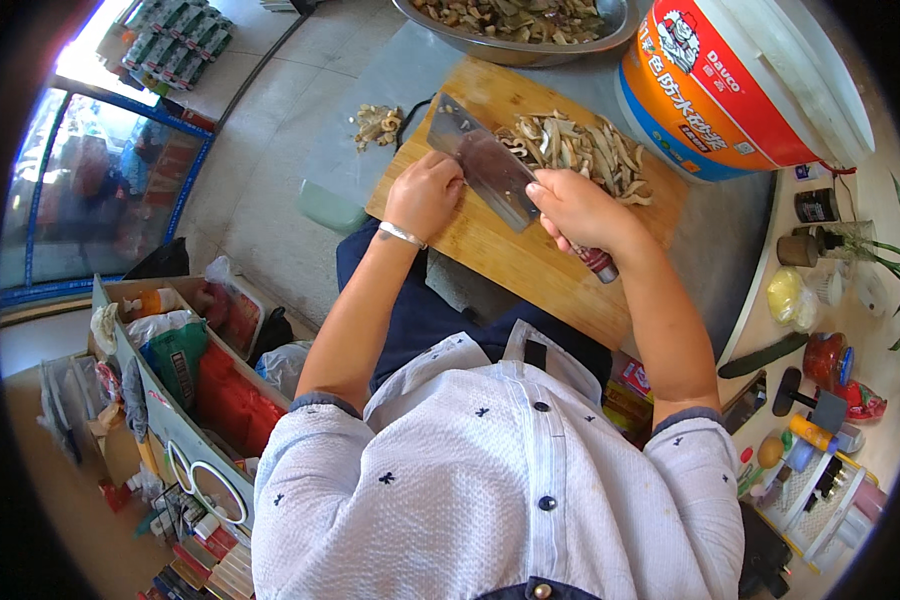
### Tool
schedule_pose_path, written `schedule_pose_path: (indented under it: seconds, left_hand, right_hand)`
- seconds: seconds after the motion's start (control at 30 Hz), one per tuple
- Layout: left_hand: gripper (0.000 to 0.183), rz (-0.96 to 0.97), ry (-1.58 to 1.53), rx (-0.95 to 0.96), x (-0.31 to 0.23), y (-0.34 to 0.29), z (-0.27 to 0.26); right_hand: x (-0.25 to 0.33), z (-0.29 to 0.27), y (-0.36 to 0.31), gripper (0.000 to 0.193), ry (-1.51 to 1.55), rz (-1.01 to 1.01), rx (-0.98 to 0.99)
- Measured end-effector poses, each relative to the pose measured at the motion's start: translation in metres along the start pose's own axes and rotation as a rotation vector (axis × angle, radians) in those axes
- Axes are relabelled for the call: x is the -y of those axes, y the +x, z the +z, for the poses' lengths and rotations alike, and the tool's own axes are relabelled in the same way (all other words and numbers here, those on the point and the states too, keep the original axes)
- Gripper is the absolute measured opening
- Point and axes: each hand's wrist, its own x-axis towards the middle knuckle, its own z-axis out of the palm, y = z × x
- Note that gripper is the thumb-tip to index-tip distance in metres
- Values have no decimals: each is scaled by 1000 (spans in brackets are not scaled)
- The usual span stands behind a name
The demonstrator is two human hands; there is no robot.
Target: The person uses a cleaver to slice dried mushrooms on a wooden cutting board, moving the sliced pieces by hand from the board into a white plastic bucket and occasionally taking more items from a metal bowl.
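Observation:
My right hand (578,212) grips the handle of a broad cleaver (488,168), whose blade lies slantwise over a wooden cutting board (518,262). At the board's left edge my left hand (426,196) is closed, its curled fingertips close beside the blade. Whatever those fingers hold, if anything, is hidden. A heap of sliced mushrooms (580,150) lies on the board beyond the cleaver and my right hand. Left of the board, a small pile of pale mushroom pieces (378,126) sits on the grey surface.
A metal basin (530,50) of cut mushrooms stands behind the board. To its right is a large red, orange and blue bucket (720,90). A light counter at right carries a cucumber (763,356) and jars. An open box (170,345) of bags stands at lower left.

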Motion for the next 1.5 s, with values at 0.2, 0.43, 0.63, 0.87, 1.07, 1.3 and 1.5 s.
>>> schedule_pose_path:
  seconds: [0.2, 0.43, 0.63, 0.87, 1.07, 1.3, 1.5]
  left_hand:
    - [10, -114, 262, -26, 46, 11, -6]
    - [20, -91, 264, -234, 58, 34, -38]
    - [26, 386, -2, 36, -2, 29, -10]
    - [24, 325, 13, 15, -1, 9, 9]
    - [20, 329, -35, -134, -3, -5, 1]
    - [19, 366, -36, -78, -5, -6, -9]
    - [19, 344, -41, -27, -14, -13, 10]
  right_hand:
    - [-13, 0, -42, 24, -55, 68, -31]
    - [-54, 13, -118, 30, 132, 67, -202]
    - [-59, 18, -127, 29, 188, 55, -377]
    - [-46, 30, -116, 29, 132, -12, -411]
    - [-45, 37, -108, 29, 128, -46, -392]
    - [-42, 45, -109, 28, 30, -19, -428]
    - [-49, 50, -102, 27, -91, -130, -503]
